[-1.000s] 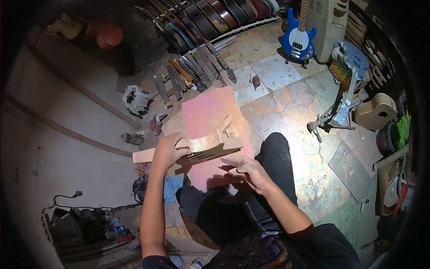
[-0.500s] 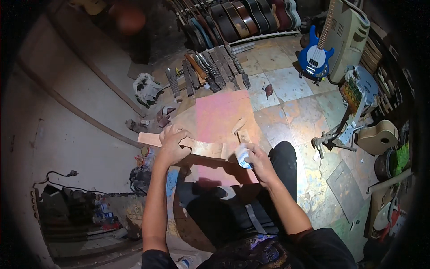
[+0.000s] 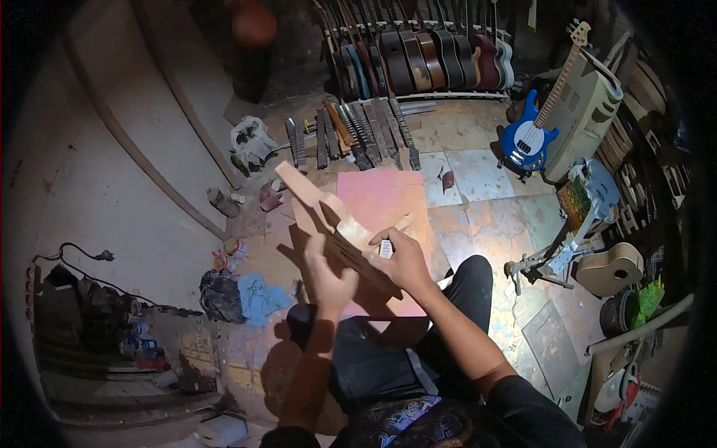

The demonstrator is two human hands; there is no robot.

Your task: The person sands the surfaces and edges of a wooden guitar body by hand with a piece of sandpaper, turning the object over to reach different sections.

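Note:
A pale wooden piece point(image 3: 321, 205), shaped like a guitar neck with a broad carved end, is tilted diagonally over a pink board point(image 3: 381, 190) in front of me. My right hand point(image 3: 399, 261) grips its lower right end, along with a small white printed item point(image 3: 385, 248) under the fingers. My left hand point(image 3: 328, 276) is beside the underside of the piece, thumb apart from the fingers, slightly blurred. Whether its fingertips touch the wood I cannot tell.
Guitars point(image 3: 426, 60) stand racked behind several dark necks point(image 3: 351, 134). Right are a blue bass point(image 3: 523, 138), a metal stand point(image 3: 545, 272) and an acoustic body point(image 3: 609, 269). Left are a wall point(image 3: 104, 187), a blue cloth point(image 3: 261, 299) and a dark bag point(image 3: 220, 295).
The wooden piece has swung from roughly level to steeply diagonal, its narrow end raised. My left hand has left its top and dropped lower; my right hand has moved left onto the piece.

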